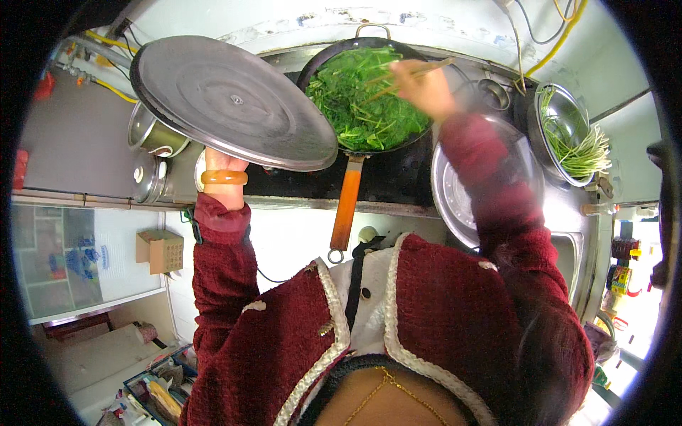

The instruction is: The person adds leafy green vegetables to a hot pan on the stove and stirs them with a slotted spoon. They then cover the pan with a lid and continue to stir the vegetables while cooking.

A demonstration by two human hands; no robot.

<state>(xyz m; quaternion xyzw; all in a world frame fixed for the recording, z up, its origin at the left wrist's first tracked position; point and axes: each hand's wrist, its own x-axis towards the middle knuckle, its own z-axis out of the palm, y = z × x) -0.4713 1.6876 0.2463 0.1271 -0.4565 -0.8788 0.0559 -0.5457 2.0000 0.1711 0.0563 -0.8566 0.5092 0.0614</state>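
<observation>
My left hand (226, 160) holds up a large round metal lid (213, 101), tilted, left of the wok; the lid hides most of my fingers. In my right hand (426, 88) is a pair of wooden chopsticks (383, 91), their tips down among the leafy greens (362, 112). The greens fill a dark wok (314, 64) on the stove. Its wooden handle (347, 205) points towards me, and a metal loop handle (373, 29) is at the far side. My right hand is slightly blurred.
A metal bowl of long green stems (575, 154) stands at the right. Under my right forearm is a wide metal pan (447, 186), near the sink (567, 261). A metal pot (152, 130) and a lidded pot (152, 173) stand at the left. A small metal bowl (493, 93) sits behind.
</observation>
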